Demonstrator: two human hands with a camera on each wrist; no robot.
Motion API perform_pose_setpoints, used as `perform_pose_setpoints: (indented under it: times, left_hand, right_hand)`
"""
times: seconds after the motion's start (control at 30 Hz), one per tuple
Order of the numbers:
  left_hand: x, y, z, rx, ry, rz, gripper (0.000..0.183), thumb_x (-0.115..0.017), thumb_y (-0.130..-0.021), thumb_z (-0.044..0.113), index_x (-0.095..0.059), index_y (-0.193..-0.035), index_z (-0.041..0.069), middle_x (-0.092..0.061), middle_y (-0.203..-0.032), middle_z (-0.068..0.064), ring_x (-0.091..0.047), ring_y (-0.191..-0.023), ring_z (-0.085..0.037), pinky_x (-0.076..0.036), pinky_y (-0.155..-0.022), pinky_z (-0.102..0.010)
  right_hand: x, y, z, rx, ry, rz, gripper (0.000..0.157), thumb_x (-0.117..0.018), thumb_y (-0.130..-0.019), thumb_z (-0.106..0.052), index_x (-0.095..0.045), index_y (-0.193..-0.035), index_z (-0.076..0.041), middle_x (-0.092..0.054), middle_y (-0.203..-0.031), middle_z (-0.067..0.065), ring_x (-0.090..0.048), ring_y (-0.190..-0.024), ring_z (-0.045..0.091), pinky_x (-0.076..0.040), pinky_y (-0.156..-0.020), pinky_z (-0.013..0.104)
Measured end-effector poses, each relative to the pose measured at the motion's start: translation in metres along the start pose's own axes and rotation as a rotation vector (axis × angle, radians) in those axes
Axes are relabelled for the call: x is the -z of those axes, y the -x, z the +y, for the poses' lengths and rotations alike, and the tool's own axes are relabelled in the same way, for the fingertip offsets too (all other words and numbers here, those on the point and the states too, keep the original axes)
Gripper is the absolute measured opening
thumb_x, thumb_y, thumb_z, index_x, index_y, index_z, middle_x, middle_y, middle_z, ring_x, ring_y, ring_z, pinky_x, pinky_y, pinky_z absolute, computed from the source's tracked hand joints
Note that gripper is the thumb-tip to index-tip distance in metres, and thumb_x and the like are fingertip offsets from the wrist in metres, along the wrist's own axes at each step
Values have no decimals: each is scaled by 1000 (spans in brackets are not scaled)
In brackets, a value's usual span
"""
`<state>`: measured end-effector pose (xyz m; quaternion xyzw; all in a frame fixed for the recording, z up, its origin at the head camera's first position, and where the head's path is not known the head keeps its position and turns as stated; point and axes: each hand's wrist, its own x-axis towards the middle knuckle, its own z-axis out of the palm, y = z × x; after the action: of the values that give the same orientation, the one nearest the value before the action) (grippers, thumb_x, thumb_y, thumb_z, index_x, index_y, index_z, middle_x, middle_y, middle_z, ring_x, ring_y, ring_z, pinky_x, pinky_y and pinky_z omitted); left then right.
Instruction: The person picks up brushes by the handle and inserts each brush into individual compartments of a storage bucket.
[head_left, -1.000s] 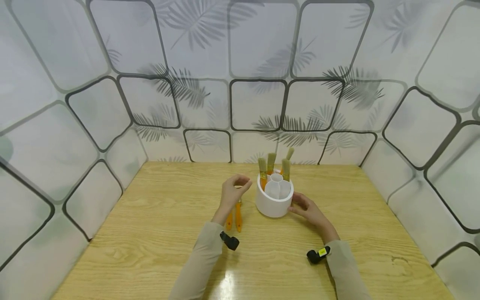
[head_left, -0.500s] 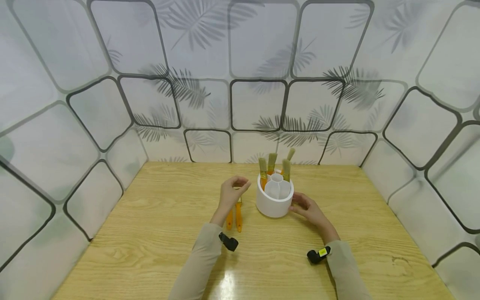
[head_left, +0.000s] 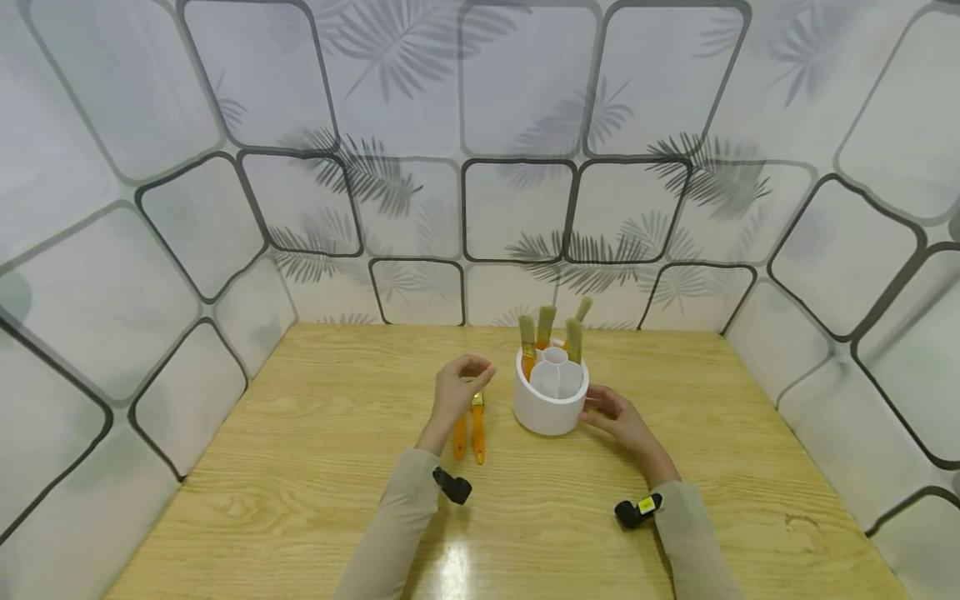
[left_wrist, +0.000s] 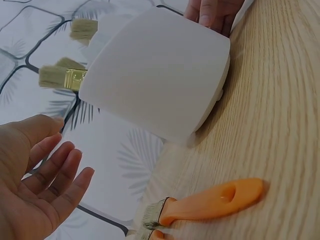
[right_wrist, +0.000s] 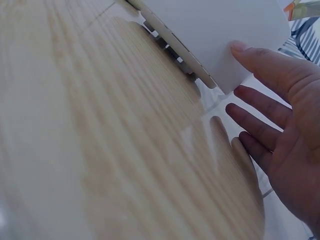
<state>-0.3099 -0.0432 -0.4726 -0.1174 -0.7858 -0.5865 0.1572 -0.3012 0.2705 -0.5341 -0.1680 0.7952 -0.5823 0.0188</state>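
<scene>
White round brush holder (head_left: 549,414) stands upright on the wood-grain worktop (head_left: 300,500), between my two hands. Four brushes (head_left: 573,337) stand inside its compartments, bristles up. My right hand (head_left: 619,419) is at the holder's right side, thumb touching its wall, fingers loosely extended. My left hand (head_left: 456,388) is empty, relaxed and gently bent, raised near the left side. Below it, two orange-handled brushes (head_left: 478,433) lie side by side, partly hidden from above by that hand
</scene>
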Motion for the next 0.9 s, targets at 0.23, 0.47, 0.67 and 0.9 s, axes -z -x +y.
perform_pose_setpoints:
  times: [0.23, 0.47, 0.67, 0.9]
  left_hand:
    - [3, 3, -1, 15, -26, 11, 13, -70, -83, 17, -69, -92, 7, -69, -90, -7, -63, -83, -19, -55, -75, -30]
    - [8, 6, -5, 47, -12, 6, 16, -71, -83, 20, -69, -91, 7, -68, -89, -6, -62, -83, -18, -55, -76, -28]
    - [13, 7, -7, 41, -3, 13, 16, -70, -83, 16, -69, -92, 3, -68, -89, -8, -63, -83, -20, -55, -76, -33]
    - [16, 7, -17, -18, -41, 34, 13, -70, -82, 12, -69, -91, 2, -69, -88, -9, -64, -81, -22, -54, -77, -37]
  right_hand:
    - [-1, 1, -1, 18, -12, 13, 54, -68, -84, -13, -45, -133, -7, -51, -130, 17, -52, -115, 26, -42, -98, 35]
    - [-3, 4, -20, 28, -24, 2, 55, -64, -85, -3, -40, -135, -1, -51, -126, 25, -48, -116, 40, -38, -99, 51]
    - [-3, 5, -25, 14, 3, -3, 53, -64, -86, -5, -41, -133, 2, -52, -125, 26, -49, -116, 39, -42, -97, 39]
    - [-2, 0, -2, 24, 30, 17, 53, -66, -86, -12, -43, -132, 0, -55, -123, 23, -50, -115, 39, -43, -91, 21]
